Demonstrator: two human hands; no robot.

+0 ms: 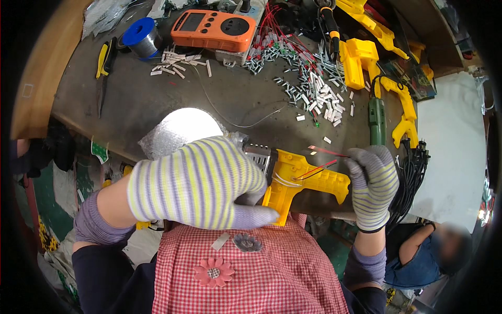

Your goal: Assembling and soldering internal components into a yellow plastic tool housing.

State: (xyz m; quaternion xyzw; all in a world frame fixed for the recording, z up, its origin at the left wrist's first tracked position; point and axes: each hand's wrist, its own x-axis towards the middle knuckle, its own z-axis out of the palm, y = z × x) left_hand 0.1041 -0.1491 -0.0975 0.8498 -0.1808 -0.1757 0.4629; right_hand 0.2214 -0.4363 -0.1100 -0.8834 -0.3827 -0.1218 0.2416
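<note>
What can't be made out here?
All in the head view:
Metal part: partly hidden by the left hand.
Left fingertips: mostly hidden behind that hand's back.
Red wire at the right hand: end hidden by its fingers.
Orange device: display too small to read.
Plastic wrap: cut off by the upper edge.

Open middle of bench [246, 94], thin wire [241, 126] crossing, screws [296, 98] to the right, green tool [376, 121] beyond right hand [374, 183]
</note>
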